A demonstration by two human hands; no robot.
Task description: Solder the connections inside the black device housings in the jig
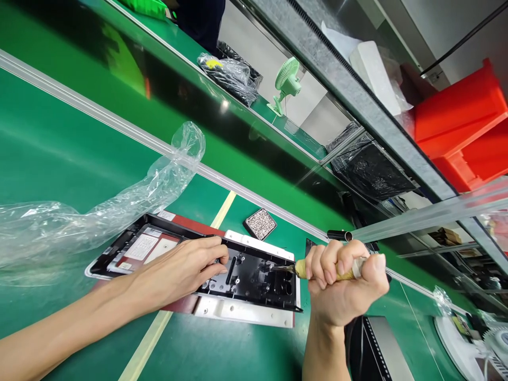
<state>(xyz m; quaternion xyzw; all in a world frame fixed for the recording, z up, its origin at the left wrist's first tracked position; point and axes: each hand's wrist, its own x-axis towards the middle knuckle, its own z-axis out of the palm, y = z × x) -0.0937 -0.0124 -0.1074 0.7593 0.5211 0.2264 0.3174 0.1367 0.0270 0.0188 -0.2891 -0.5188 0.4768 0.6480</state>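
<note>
My right hand [343,278], fingers wrapped round the tool [302,269], its shaft over the black frame [257,286], my left hand [186,263] resting there, fingers loosely curled, thumb apart

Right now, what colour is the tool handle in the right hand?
The tool handle looks mostly yellow; the head view shows it best.

The tray [256,278] at centre looks like smooth black plastic, the bag [130,206] at left glossy, crinkled film, the bench [206,354] smooth and shiny, the beam [391,136] at upper right dull metal.
</note>
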